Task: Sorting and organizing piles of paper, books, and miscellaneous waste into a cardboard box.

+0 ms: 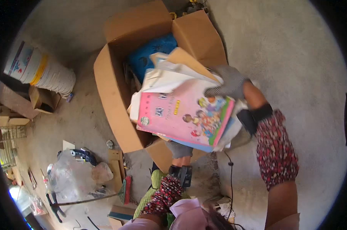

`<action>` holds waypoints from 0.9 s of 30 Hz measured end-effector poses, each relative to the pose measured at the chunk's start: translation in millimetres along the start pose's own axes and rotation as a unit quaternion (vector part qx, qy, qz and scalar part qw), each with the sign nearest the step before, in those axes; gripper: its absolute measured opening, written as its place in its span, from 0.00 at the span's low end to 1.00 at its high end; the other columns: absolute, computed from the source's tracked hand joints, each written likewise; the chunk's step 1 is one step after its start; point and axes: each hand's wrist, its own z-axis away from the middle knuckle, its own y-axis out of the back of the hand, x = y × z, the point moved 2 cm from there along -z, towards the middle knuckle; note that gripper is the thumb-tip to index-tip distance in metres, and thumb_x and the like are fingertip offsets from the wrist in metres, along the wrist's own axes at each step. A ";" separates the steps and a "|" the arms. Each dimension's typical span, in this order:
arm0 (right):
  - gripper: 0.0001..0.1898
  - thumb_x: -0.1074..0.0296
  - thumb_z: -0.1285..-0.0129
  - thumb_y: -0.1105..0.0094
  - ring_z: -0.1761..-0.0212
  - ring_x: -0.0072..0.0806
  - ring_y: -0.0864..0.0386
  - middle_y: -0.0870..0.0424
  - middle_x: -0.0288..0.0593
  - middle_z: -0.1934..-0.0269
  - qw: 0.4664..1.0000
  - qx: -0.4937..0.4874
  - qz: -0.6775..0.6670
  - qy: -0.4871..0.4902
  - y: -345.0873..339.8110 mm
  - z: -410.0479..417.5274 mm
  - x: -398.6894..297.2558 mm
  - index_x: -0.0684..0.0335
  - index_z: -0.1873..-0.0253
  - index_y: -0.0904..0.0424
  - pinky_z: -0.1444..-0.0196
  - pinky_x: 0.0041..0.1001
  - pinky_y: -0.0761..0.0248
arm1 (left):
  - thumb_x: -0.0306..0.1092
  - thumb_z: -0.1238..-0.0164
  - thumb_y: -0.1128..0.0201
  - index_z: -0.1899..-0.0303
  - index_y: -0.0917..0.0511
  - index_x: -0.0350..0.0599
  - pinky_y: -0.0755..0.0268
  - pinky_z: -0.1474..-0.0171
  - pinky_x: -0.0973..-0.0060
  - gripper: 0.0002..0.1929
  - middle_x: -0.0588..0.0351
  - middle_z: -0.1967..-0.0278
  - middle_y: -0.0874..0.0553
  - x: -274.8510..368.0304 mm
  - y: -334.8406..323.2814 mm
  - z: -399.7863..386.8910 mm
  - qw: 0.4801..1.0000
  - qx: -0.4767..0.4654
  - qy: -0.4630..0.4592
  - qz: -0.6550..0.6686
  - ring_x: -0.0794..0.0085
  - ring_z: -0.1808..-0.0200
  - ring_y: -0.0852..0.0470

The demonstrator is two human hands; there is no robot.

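Observation:
In a grey knit glove, my right hand (230, 81) grips the far right side of a loose stack of papers (173, 73) and books. Topmost at the near side lies a pink workbook (167, 115) with cartoon children and writing on its cover. My left hand (179, 149), gloved too, holds the stack from below at its near edge; its fingers are hidden under it. The stack is held over an open cardboard box (113, 97) with its flaps spread. Inside the box, a blue plastic bag (154, 54) shows behind the papers.
White buckets (27, 63) and a small carton (44, 97) stand at the left. Clear plastic bags (73, 175), a broom (126, 189) and wood pieces (115, 164) lie on the concrete floor. A black cable (231, 178) hangs near my right arm. A concrete wall (299, 72) rises at the right.

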 end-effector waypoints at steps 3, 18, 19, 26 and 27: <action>0.44 0.38 0.62 0.30 0.43 0.48 0.26 0.23 0.59 0.46 0.996 -0.075 0.030 -0.027 2.3 -18.7 -38.9 0.62 0.41 0.27 0.43 0.36 0.32 | 0.50 0.29 0.51 0.42 0.31 0.47 0.32 0.41 0.60 0.22 0.51 0.44 0.25 -13.6 26.9 21.1 0.919 -0.118 0.011 0.377 0.61 0.44 0.27; 0.19 0.70 0.42 0.50 0.41 0.43 0.31 0.26 0.46 0.44 0.966 0.177 0.028 -0.185 -165.8 397.1 -108.9 0.57 0.43 0.27 0.35 0.40 0.41 | 0.53 0.26 0.57 0.39 0.31 0.42 0.34 0.40 0.65 0.27 0.52 0.43 0.23 106.6 27.6 375.5 0.748 -0.275 0.604 0.014 0.63 0.43 0.25; 0.19 0.69 0.41 0.50 0.42 0.44 0.30 0.25 0.47 0.45 0.958 0.191 -0.006 -0.213 -168.8 436.6 -127.6 0.58 0.44 0.27 0.36 0.41 0.40 | 0.52 0.25 0.56 0.40 0.30 0.42 0.32 0.41 0.65 0.25 0.52 0.44 0.22 109.8 35.0 382.5 0.743 -0.291 0.603 -0.005 0.63 0.44 0.24; 0.17 0.68 0.41 0.47 0.47 0.47 0.25 0.22 0.51 0.47 0.809 0.206 -0.296 -0.464 -297.9 727.2 -201.3 0.59 0.46 0.24 0.44 0.40 0.32 | 0.47 0.27 0.50 0.52 0.22 0.43 0.27 0.52 0.68 0.18 0.54 0.64 0.16 53.0 8.9 477.5 0.616 -0.345 0.708 0.004 0.64 0.60 0.19; 0.16 0.65 0.40 0.48 0.50 0.47 0.22 0.20 0.51 0.50 0.797 0.163 -0.289 -0.504 -329.5 760.4 -232.7 0.57 0.46 0.24 0.47 0.40 0.29 | 0.46 0.27 0.50 0.53 0.22 0.43 0.27 0.52 0.68 0.17 0.54 0.65 0.17 67.0 13.2 499.6 0.614 -0.340 0.709 -0.064 0.65 0.61 0.19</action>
